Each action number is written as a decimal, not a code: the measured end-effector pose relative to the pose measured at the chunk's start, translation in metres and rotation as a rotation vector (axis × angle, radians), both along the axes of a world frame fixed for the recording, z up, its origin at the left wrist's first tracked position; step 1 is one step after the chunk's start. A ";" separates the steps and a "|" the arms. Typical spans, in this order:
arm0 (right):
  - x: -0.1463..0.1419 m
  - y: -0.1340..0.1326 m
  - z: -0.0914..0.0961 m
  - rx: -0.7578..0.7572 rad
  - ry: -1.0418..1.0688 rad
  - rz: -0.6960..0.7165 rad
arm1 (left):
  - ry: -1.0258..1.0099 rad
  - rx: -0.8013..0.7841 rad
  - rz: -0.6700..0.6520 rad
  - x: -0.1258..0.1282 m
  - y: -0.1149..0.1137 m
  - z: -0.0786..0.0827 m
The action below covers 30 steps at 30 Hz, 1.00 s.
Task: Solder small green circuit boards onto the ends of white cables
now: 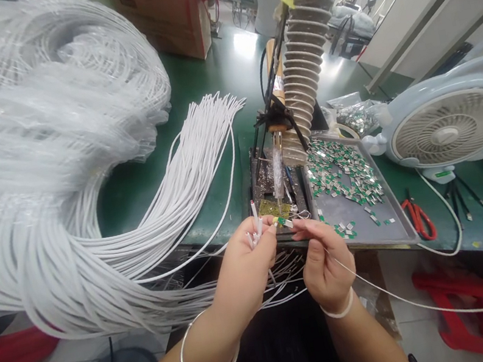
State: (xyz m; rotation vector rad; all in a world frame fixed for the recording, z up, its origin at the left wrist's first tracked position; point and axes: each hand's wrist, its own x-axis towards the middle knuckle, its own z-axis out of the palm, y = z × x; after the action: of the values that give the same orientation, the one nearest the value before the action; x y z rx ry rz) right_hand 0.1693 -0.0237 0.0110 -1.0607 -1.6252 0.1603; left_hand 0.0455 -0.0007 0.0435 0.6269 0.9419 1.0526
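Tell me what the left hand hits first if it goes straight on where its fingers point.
Probably the small green chip at the fingertips of the left hand, which grips white wires; the right hand pinches that chip. The soldering iron stands just beyond; depth is unclear.

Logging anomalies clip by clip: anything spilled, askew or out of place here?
Nothing damaged. Small green boards lie scattered over the grey tray, a few strays near its front edge; the white cable bundle sags off the table. Left hand grips cable ends, right hand a thin wire.
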 end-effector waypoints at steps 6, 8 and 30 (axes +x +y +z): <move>0.002 0.002 0.006 0.020 -0.097 0.022 | -0.019 0.006 -0.002 0.000 0.000 0.003; 0.002 0.002 0.007 0.012 -0.117 0.016 | -0.018 0.011 -0.002 -0.001 0.001 0.004; -0.003 0.012 0.019 0.111 -0.169 0.014 | -0.002 0.058 0.000 0.000 0.003 0.012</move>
State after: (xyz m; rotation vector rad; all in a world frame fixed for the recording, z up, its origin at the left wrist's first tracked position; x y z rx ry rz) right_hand 0.1665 -0.0121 0.0300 -0.9999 -1.7725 -0.0112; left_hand 0.0458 0.0023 0.0553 0.6740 0.9122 1.0839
